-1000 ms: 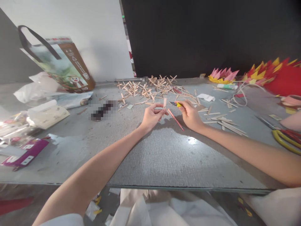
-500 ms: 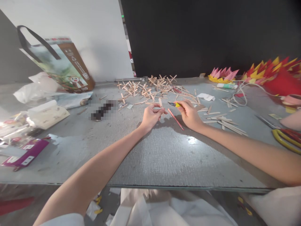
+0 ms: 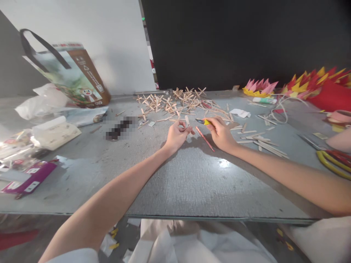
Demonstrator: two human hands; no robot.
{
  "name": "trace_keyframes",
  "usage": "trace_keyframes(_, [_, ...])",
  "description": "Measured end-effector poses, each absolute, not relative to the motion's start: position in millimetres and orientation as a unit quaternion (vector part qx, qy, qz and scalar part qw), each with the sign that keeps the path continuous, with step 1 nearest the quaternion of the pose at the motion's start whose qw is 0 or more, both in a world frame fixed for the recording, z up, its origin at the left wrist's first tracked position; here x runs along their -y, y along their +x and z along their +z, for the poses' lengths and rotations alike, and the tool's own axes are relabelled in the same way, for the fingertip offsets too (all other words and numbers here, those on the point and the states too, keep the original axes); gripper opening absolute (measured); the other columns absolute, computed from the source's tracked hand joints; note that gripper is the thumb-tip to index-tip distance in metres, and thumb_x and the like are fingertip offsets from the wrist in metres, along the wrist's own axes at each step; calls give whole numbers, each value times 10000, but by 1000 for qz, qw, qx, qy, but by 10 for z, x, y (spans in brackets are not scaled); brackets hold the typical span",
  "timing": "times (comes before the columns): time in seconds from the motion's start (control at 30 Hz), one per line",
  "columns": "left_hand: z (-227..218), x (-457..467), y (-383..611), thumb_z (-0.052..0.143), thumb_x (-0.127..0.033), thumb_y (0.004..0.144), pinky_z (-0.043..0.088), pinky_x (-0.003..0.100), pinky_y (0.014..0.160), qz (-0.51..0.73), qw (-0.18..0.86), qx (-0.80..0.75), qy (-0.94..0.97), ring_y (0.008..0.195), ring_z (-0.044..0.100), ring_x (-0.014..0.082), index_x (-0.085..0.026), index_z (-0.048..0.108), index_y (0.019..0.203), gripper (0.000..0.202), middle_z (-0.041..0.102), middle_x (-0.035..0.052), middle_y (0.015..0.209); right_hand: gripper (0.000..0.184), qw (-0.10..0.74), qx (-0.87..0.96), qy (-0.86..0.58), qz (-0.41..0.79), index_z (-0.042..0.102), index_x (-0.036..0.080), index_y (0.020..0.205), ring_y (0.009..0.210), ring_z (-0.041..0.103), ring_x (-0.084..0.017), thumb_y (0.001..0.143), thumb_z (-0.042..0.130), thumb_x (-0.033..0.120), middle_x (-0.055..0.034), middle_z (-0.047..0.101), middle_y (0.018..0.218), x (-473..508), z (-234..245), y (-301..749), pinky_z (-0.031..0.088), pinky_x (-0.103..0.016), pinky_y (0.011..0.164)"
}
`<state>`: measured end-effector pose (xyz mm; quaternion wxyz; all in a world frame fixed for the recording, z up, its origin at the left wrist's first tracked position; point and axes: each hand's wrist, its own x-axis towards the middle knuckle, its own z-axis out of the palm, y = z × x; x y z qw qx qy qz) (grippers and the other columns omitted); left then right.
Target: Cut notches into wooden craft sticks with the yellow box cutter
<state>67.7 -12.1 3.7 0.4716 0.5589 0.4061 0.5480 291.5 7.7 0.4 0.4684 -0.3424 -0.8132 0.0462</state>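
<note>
My left hand (image 3: pixel 177 136) is closed round a short flat wooden craft stick (image 3: pixel 187 120), whose pale end stands up above the fingers. In my right hand (image 3: pixel 220 134) is a yellow utility knife (image 3: pixel 206 122), its dark blade pointing left toward the stick, a small gap apart. Between the hands a red patterned pencil (image 3: pixel 205 139) lies slanted on the grey table (image 3: pixel 175 186). Just beyond them spreads a pile of crossed wooden sticks (image 3: pixel 161 103). Loose craft sticks (image 3: pixel 264 141) lie to the right of my right hand.
A printed carry bag (image 3: pixel 79 78) and plastic packaging (image 3: pixel 30 179) occupy the left side. At right are scissors with yellow handles (image 3: pixel 330 164), a white cable (image 3: pixel 285 113), a glue tube (image 3: pixel 264 99) and folded-paper pieces (image 3: pixel 260 87). A black panel (image 3: pixel 241 44) stands behind.
Hardly anything differs. The fingers of my left hand have shifted slightly around the stick, and the knife has moved a touch to the left.
</note>
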Motion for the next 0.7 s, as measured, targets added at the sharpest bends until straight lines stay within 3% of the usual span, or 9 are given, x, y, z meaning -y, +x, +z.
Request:
trace_keyframes(0.17, [26, 113, 664, 776, -384, 849, 283, 209, 461, 547, 473, -395, 567, 434, 410, 56, -231, 433, 915, 382, 759, 26, 735, 306, 472, 811, -336, 78, 611, 284, 1322, 1080, 611, -284, 1071, 520, 435, -99, 622, 1133, -7, 61, 2929, 492, -466, 986])
trace_keyframes(0.27, [33, 126, 666, 767, -353, 843, 299, 211, 477, 529, 480, -378, 589, 436, 432, 57, -237, 403, 892, 386, 749, 14, 725, 243, 471, 815, -317, 119, 673, 281, 1208, 1024, 643, -267, 1017, 634, 427, -75, 670, 1091, 59, 109, 2914, 504, -436, 952])
trace_keyframes(0.37, [38, 157, 697, 748, -311, 830, 356, 215, 534, 500, 478, -354, 630, 507, 548, 82, -242, 336, 778, 422, 694, -5, 662, 194, 465, 806, -325, 171, 729, 274, 1105, 955, 682, -254, 1022, 630, 419, -56, 720, 1015, 118, 117, 2863, 520, -401, 884])
trace_keyframes(0.47, [42, 210, 740, 721, -292, 825, 406, 227, 604, 477, 452, -342, 671, 648, 656, 134, -245, 293, 693, 450, 599, -26, 595, 221, 452, 805, -320, 214, 733, 271, 1111, 1015, 695, -265, 1041, 598, 431, -60, 746, 1074, 171, 95, 2808, 517, -393, 900])
trace_keyframes(0.57, [46, 259, 767, 683, -300, 847, 390, 231, 595, 473, 435, -333, 690, 617, 602, 117, -238, 325, 658, 410, 571, -34, 585, 204, 442, 821, -285, 222, 713, 260, 1038, 1011, 681, -251, 1051, 587, 420, -62, 731, 1068, 208, 77, 2785, 501, -381, 904])
trace_keyframes(0.7, [52, 282, 765, 662, -309, 860, 361, 234, 563, 469, 436, -333, 692, 540, 493, 87, -224, 400, 657, 342, 623, -19, 607, 198, 454, 814, -292, 213, 674, 247, 921, 852, 633, -203, 1043, 613, 391, -23, 676, 901, 225, 86, 2783, 462, -336, 796])
